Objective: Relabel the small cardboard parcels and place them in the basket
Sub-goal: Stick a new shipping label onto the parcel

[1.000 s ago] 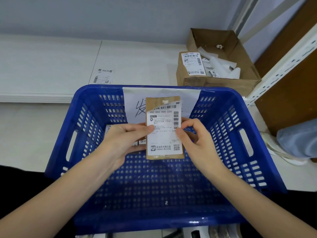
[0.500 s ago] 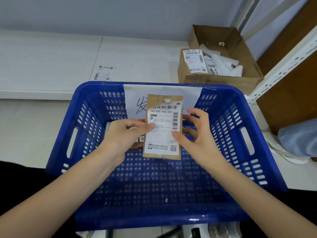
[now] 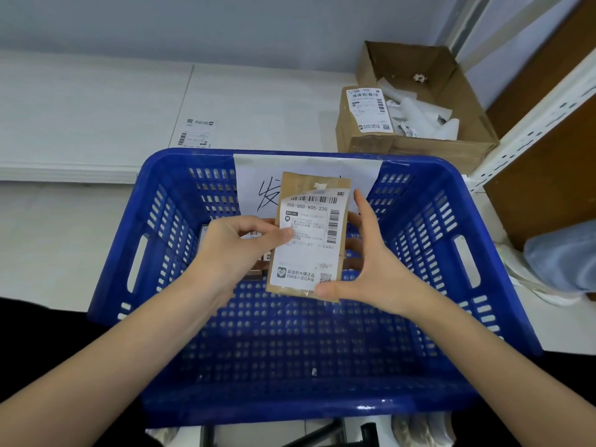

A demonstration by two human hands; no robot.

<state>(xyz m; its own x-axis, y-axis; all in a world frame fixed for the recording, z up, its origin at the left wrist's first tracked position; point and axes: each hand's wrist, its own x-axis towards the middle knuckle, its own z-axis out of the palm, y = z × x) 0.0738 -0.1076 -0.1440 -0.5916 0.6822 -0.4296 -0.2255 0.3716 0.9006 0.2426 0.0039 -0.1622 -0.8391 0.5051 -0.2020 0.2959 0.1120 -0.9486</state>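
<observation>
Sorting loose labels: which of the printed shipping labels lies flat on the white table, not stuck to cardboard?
The label beyond the basket's far left corner; the others sit on cardboard.

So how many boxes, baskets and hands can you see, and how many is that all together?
Small cardboard parcel, held over the basket by both hands: 1
Open cardboard box behind the basket: 1
Blue basket: 1
Hands, left hand and right hand: 2
Total: 5
More parcels lie partly hidden behind the left hand, so I can't count those.
</observation>
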